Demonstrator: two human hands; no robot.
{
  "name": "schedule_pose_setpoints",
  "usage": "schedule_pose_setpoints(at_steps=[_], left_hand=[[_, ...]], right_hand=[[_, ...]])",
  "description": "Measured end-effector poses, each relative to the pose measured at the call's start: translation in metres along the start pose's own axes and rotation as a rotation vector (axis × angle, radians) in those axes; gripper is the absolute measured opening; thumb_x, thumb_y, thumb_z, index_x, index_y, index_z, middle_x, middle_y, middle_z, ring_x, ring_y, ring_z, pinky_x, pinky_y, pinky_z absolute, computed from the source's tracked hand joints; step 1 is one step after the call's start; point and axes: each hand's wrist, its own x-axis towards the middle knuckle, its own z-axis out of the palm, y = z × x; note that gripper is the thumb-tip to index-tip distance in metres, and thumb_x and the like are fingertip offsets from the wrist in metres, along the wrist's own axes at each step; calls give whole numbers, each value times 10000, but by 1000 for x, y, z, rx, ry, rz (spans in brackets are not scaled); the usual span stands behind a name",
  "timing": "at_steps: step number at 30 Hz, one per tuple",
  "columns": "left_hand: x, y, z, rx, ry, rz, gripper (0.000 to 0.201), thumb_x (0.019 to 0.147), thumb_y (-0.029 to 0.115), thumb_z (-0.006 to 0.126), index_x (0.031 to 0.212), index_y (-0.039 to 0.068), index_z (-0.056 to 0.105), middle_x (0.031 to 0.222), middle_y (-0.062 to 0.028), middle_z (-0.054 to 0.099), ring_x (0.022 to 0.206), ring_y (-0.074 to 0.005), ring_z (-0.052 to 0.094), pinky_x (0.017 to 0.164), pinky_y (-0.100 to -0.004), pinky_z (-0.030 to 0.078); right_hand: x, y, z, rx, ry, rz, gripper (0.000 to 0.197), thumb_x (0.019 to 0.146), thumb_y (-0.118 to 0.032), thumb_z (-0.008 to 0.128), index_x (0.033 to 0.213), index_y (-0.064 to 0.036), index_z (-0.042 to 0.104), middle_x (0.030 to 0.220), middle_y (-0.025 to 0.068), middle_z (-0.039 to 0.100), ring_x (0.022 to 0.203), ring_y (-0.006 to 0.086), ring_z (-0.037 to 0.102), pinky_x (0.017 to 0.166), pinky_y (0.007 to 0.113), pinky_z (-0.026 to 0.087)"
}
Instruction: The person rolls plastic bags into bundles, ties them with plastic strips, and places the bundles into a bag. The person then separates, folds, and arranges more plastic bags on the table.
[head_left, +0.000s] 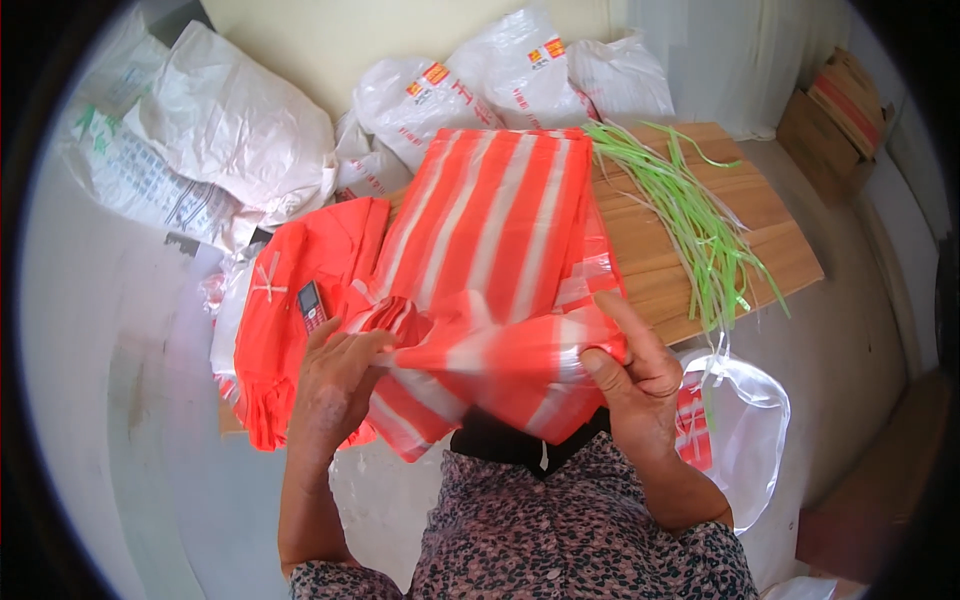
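Between my hands is a red-and-white striped plastic bag (480, 355), bunched and sagging over the near edge of the table. My right hand (642, 395) grips its right end, thumb on the near side and fingers behind. At the bag's gathered left end, my left hand (338, 385) has its fingers bent around the plastic; the fingertips are partly hidden. A flat stack of the same striped bags (485, 215) lies just beyond. Left of it sits a pile of folded red bags (285, 340) with a small keypad phone (312, 305) on top, close to my left fingers.
Green and white plastic strips (690, 215) lie loose on the right of the wooden table (775, 235). White woven sacks (250, 110) stand behind and at the left. A clear plastic bag (755, 430) hangs below the right edge. Cardboard boxes (830, 130) stand far right.
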Motion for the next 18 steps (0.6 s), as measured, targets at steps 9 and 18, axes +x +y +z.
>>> schedule_pose_setpoints(at_steps=[9,18], left_hand=[[-33,-40,46,-180,-64,-78,309,686,68,756,970,52,636,871,-76,641,817,-244,600,751,-378,449],[-16,-43,21,-197,190,-96,283,657,-33,724,914,38,630,824,-98,622,808,-287,593,723,-369,463]], right_hand=[[23,6,-12,-221,16,-71,160,907,-55,604,1035,-13,690,982,31,680,920,79,584,830,226,451],[58,-14,-38,-244,-125,-63,252,857,66,574,1083,1,664,986,41,681,924,92,609,844,235,484]])
